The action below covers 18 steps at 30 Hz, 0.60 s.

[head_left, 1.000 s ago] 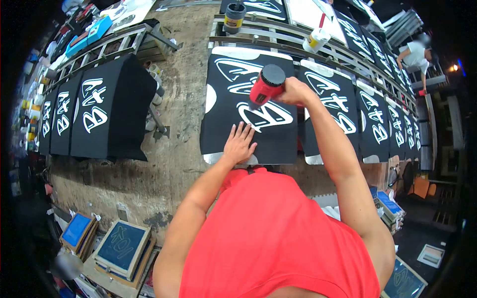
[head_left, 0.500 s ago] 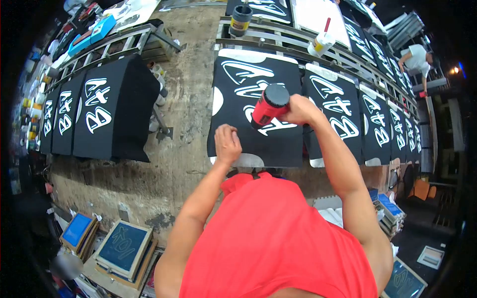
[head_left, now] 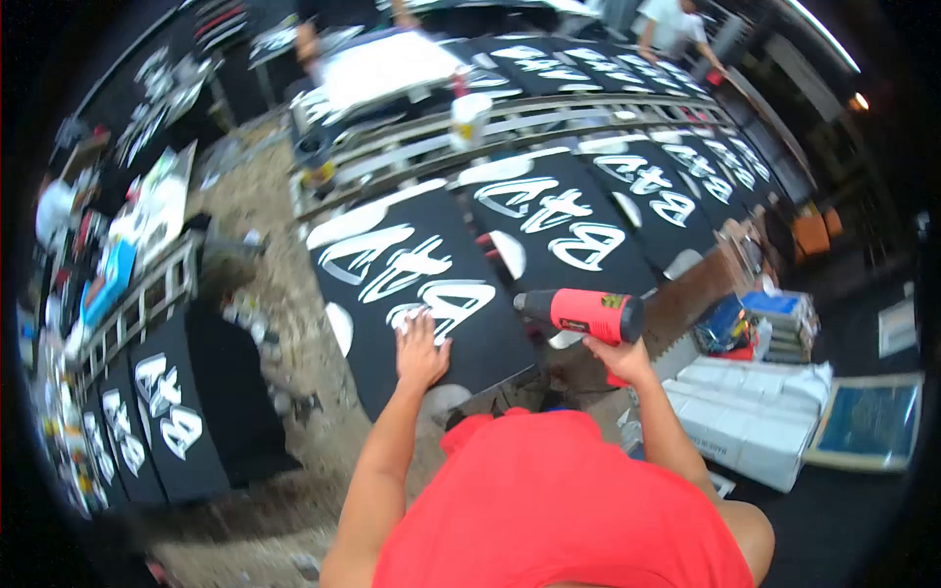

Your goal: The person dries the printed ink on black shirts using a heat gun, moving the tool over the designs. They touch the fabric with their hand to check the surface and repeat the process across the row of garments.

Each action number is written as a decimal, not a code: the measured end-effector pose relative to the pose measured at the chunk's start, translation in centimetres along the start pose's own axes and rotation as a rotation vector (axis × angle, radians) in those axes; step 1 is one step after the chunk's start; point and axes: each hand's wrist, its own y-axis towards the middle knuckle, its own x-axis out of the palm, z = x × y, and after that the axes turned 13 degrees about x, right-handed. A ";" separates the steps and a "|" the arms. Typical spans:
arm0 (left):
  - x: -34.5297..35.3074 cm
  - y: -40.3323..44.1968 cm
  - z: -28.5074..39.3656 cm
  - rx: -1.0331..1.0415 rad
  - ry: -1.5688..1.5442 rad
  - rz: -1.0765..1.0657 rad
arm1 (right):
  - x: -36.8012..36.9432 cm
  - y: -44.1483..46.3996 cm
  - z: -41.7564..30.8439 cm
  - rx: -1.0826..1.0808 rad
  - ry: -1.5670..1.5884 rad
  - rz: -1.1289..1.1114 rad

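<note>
My right hand is closed round the handle of a red and black heat gun. Its nozzle points left, by the right edge of the nearest black fabric panel. That panel bears a large white letter print with grey shading. My left hand lies on the lower part of this print, palm down, fingers stretched out. To the right lies a second printed black panel, close beside the first.
A slatted rail runs behind the panels, carrying a dark jar and a white tub. A white carton and a framed screen lie at right. Another person stands at the far right.
The view has turned. The heat gun has moved from over the print to the panel's right edge, its nozzle now pointing left. My left hand has come onto the print, fingers stretched.
</note>
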 end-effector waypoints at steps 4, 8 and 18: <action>0.9 0.2 0.2 -0.003 0.038 0.008 | -7.3 -1.8 6.9 0.183 0.018 0.182; 0.3 0.9 2.2 -0.094 0.074 -0.008 | -14.3 -1.0 14.0 0.164 0.042 0.370; 2.4 3.4 15.6 -0.272 0.058 0.159 | -37.9 3.4 27.5 -0.141 -0.190 0.772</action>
